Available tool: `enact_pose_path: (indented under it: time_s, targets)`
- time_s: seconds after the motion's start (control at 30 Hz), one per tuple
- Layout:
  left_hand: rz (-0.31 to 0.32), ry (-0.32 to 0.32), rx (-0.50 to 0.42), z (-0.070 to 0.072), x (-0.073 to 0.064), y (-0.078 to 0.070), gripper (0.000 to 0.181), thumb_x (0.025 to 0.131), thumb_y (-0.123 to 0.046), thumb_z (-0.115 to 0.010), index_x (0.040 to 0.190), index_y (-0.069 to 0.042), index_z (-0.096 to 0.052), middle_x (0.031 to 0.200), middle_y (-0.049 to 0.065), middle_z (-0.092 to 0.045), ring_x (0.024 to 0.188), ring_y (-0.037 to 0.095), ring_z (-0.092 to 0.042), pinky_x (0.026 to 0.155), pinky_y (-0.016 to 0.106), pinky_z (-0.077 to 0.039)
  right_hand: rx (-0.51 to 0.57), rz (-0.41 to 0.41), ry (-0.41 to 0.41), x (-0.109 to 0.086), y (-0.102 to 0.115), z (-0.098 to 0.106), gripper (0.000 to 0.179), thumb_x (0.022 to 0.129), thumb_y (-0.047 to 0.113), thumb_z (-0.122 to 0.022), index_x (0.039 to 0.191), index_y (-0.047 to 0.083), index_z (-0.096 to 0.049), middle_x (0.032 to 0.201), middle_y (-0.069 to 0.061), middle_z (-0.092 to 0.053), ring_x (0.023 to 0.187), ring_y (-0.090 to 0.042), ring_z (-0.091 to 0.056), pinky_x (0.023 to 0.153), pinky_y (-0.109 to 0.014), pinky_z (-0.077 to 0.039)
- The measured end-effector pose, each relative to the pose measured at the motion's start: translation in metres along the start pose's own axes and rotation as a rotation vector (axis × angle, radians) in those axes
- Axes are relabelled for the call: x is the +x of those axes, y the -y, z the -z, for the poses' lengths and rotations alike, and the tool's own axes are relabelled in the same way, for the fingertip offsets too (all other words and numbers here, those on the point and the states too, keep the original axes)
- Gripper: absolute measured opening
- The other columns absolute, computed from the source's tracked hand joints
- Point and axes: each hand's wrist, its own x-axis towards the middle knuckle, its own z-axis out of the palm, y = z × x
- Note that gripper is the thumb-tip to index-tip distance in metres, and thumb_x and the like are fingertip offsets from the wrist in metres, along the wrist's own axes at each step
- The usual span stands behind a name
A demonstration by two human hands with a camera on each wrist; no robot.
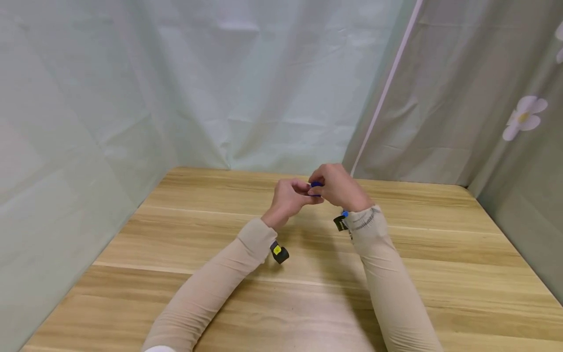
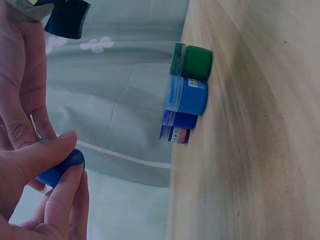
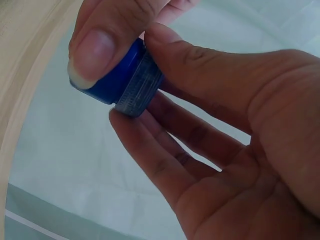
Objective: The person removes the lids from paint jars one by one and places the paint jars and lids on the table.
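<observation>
Up above the far part of the table, both hands meet around a small blue paint jar [image 3: 117, 82] with a clear ridged lid [image 3: 138, 90]. The left hand [image 1: 287, 199] pinches the blue body between thumb and fingers. Around the lid, the thumb and fingers of the right hand [image 1: 337, 187] are curled. The jar is tilted in the right wrist view. In the head view the fingers cover most of it. What the jar holds cannot be seen.
The left wrist view shows a green jar [image 2: 197, 63], a light blue jar [image 2: 192, 96], a dark blue jar [image 2: 185, 120] and a labelled jar [image 2: 179, 135] on the wooden table [image 1: 198, 195]. Curtains [image 1: 264, 88] hang behind the table and at its sides.
</observation>
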Motion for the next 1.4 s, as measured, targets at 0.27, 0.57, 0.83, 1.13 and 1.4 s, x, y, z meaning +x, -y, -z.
enact_pose_path:
  time_s: [0.27,0.57,0.83,1.13,1.4]
  targets:
    - [0.006,0.045,-0.045,0.0042,-0.0001,-0.0019,0.024,0.077,-0.013,-0.090,0.098,-0.008,-0.079,0.106,0.009,-0.078,0.097,0.018,-0.076,0.091,0.036,-0.060,0.022,0.022,0.008,0.0000,-0.0018,0.0026,0.020,0.093,0.008,-0.074,0.113,0.004,-0.076,0.110,-0.011,-0.074,0.099,-0.025,-0.070,0.085,-0.040,-0.060]
    - [-0.021,0.019,-0.065,0.0016,-0.0007,-0.0006,0.025,0.076,-0.007,-0.090,0.096,-0.007,-0.075,0.103,0.010,-0.079,0.091,0.018,-0.077,0.087,0.034,-0.061,-0.004,-0.015,-0.058,0.0022,-0.0020,0.0010,0.036,0.092,0.030,-0.077,0.114,0.001,-0.075,0.109,-0.014,-0.074,0.096,-0.027,-0.069,0.084,-0.042,-0.059]
    - [-0.042,0.023,-0.072,-0.0021,-0.0007,0.0014,0.025,0.075,-0.003,-0.090,0.093,-0.005,-0.073,0.101,0.012,-0.078,0.089,0.018,-0.077,0.082,0.034,-0.062,0.008,-0.022,-0.054,0.0000,-0.0019,0.0009,0.018,0.090,0.023,-0.080,0.094,0.006,-0.078,0.090,-0.007,-0.077,0.080,-0.020,-0.068,0.069,-0.033,-0.057]
    - [-0.017,0.029,0.005,0.0000,-0.0021,0.0005,0.027,0.076,-0.013,-0.091,0.097,-0.009,-0.075,0.101,0.008,-0.079,0.093,0.018,-0.076,0.085,0.033,-0.061,0.025,-0.023,-0.017,0.0000,-0.0002,0.0013,0.015,0.091,0.015,-0.078,0.103,0.005,-0.078,0.098,-0.009,-0.076,0.087,-0.021,-0.071,0.076,-0.036,-0.060]
    - [0.011,0.066,0.025,0.0025,0.0000,0.0011,0.025,0.078,-0.018,-0.091,0.098,-0.013,-0.076,0.099,0.004,-0.079,0.094,0.016,-0.075,0.090,0.036,-0.058,0.024,-0.009,0.017,-0.0007,-0.0025,0.0030,0.017,0.091,0.010,-0.077,0.107,0.005,-0.078,0.108,-0.012,-0.075,0.099,-0.025,-0.071,0.086,-0.041,-0.060]
